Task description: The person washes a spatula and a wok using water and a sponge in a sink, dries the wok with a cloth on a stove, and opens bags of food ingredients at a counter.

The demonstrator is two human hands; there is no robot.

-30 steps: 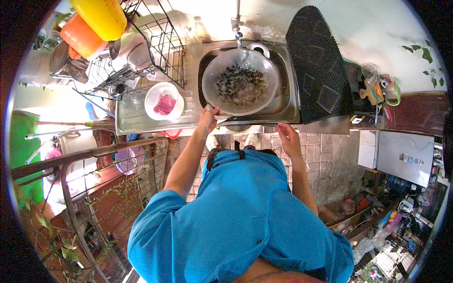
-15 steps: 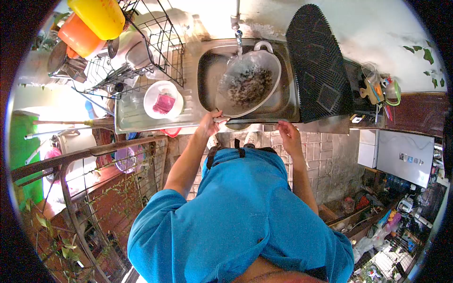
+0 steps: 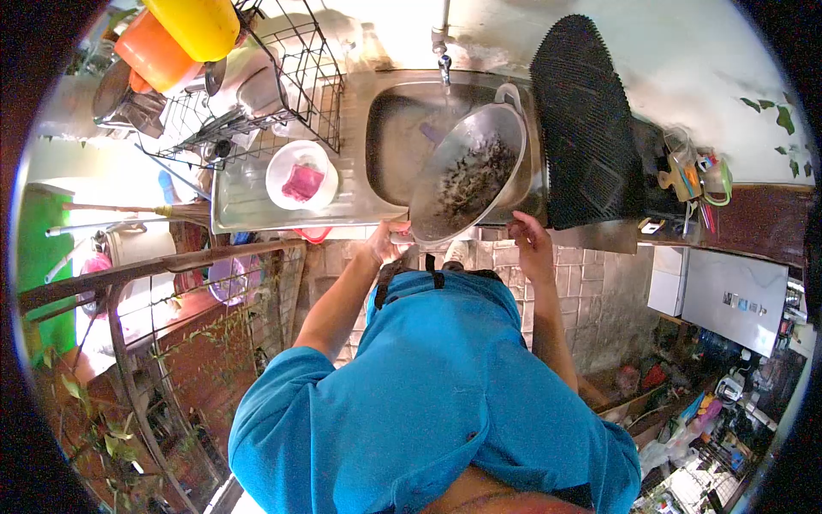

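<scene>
My left hand [image 3: 385,243] is closed around the near handle of a metal wok [image 3: 425,214], at the front edge of the sink [image 3: 373,163]. The wok lies slantwise over the basin, its far loop handle reaching the back right. Dark, charred-looking bits [image 3: 479,176] cover its inside. Beside the wok's right side, my right hand [image 3: 534,244] is at the counter edge with its fingers loosely bent and apart, holding nothing that I can see. The tap [image 3: 444,67] is above the basin, left of the wok's far handle. A small purplish piece [image 3: 431,132] shows in the basin.
On the left drainboard [image 3: 244,201] stands a white bowl [image 3: 276,182] with a pink sponge-like thing [image 3: 303,182] in it. A black wire rack [image 3: 321,94] with dishes is behind it. A black spiky mat [image 3: 586,128] leans right of the sink. A railing [image 3: 154,267] runs at left.
The wok has shifted right and towards me with my left hand on its handle. Water that ran into it no longer does. The purplish piece has come into view. My right hand rose slightly.
</scene>
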